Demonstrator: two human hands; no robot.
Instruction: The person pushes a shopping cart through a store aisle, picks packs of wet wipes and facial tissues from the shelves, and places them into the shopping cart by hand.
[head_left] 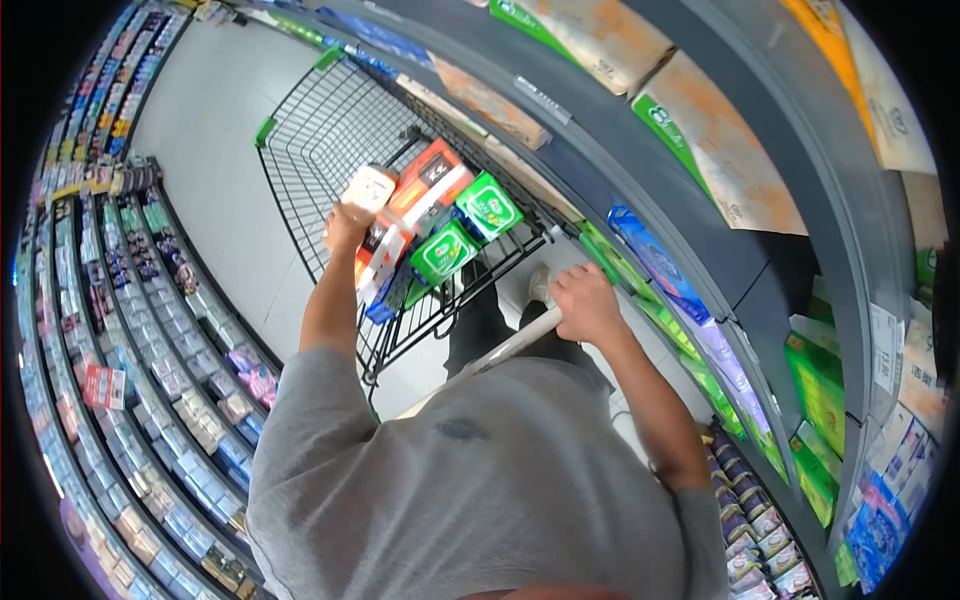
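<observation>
My left hand holds a small white and orange box over the black wire shopping cart. Just beside it in the cart's near end lie red and white boxes and green packs. My right hand is closed around the cart's pale handle bar, close to the shelf on the right. My grey sleeves and torso fill the lower middle of the view.
Shelves of small packaged goods line the left side of the aisle. On the right, a dark shelf unit carries large paper packs, green boxes and blue bags. Pale floor stretches ahead past the cart.
</observation>
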